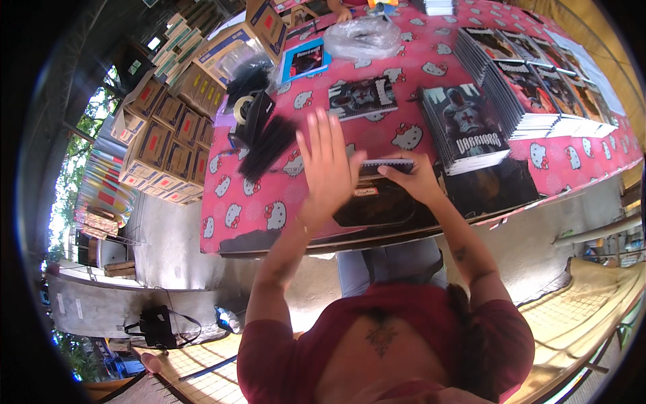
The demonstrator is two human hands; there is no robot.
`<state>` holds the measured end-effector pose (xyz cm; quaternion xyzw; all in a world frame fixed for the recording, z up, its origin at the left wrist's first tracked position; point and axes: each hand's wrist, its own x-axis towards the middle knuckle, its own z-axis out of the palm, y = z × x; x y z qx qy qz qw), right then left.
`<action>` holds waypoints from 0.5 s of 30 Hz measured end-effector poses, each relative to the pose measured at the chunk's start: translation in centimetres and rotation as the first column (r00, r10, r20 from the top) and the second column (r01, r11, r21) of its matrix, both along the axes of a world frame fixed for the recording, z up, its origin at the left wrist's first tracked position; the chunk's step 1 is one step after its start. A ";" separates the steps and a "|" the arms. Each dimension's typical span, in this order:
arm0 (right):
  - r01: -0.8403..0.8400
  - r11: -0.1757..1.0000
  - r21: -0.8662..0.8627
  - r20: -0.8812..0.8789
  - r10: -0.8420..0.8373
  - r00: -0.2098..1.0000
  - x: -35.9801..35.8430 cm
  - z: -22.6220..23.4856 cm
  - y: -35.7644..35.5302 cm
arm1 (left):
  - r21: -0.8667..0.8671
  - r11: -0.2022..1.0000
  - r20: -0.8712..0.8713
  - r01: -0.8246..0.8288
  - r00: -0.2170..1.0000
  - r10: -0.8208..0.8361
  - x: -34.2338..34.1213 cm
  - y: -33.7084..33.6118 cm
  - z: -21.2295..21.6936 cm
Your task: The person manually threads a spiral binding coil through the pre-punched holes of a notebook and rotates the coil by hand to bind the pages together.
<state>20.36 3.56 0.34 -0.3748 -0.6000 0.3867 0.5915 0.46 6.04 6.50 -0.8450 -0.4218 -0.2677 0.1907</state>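
Note:
Near the table's front edge, my right hand [418, 178] grips a dark spiral-bound notebook [387, 163], seen almost edge-on, with the thumb on its near side. My left hand [326, 160] is raised at the notebook's left end, fingers stretched out and slightly blurred; whether the palm touches it I cannot tell. Below them lies a black sheet-like thing [377, 205] at the table edge. A notebook with a dark picture cover [363, 97] lies flat beyond my hands. To the right stands a stack of notebooks with a knight on the cover [464, 124].
A bundle of black binding coils [268, 147] and a tape roll [242, 109] lie at left on the pink patterned table [296, 219]. More notebook stacks [538, 94] stand far right. Clear plastic [363, 37] and another person's hand [343, 13] are at the back. Cartons [165, 141] stand left.

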 end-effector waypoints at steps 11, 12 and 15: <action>-0.201 0.956 -0.215 0.033 0.212 0.977 2.3 0.7 0.0 | -0.031 0.997 -0.164 0.070 0.984 -0.075 1.1 -2.7 -2.9; -0.177 0.980 -0.089 0.095 0.186 0.978 2.1 0.8 0.1 | -0.035 0.990 -0.162 0.136 0.977 -0.140 0.2 -4.7 -6.5; -0.203 0.972 -0.117 0.104 0.216 0.971 1.8 1.1 0.0 | -0.092 0.995 -0.167 0.025 0.985 -0.040 1.9 -3.0 -2.2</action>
